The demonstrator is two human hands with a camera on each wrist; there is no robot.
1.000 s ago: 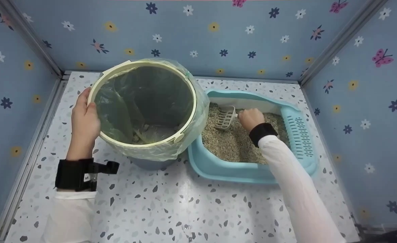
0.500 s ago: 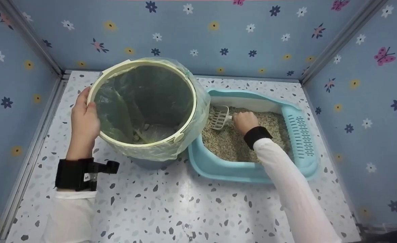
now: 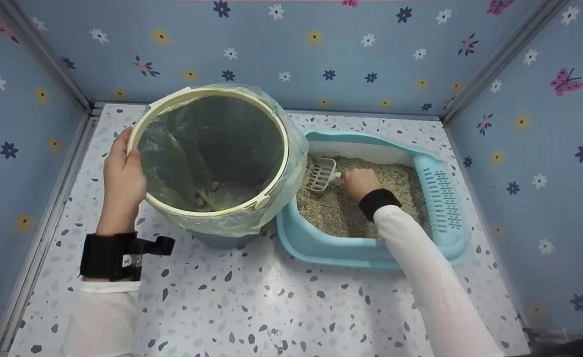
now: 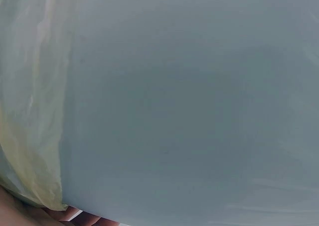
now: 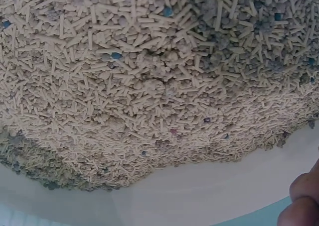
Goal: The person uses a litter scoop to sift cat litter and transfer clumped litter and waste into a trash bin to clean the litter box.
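Observation:
In the head view, my left hand [image 3: 125, 183] grips the left side of a grey trash can, its thumb near the cream rim [image 3: 217, 214]. A pale yellow-green bag [image 3: 295, 153] lines the can and folds over the rim. My right hand [image 3: 361, 183] holds a beige slotted litter scoop [image 3: 322, 174] by its handle, low over the litter [image 3: 321, 208] in a light blue litter box [image 3: 341, 252]. The left wrist view is filled by the can's wall [image 4: 174, 126], with fingertips [image 4: 82, 219] at the bottom. Litter pellets [image 5: 149, 86] fill the right wrist view; the scoop is out of it.
A few small clumps [image 3: 202, 201] lie at the bottom of the bag. The litter box stands directly right of the can, its perforated ledge [image 3: 440, 201] on the right. Flowered blue panels [image 3: 291, 54] enclose the speckled white surface [image 3: 251, 302].
My right hand has moved slightly left with the scoop, which now lies nearer the can's side of the litter box. The left hand and the trash can stay practically where they were.

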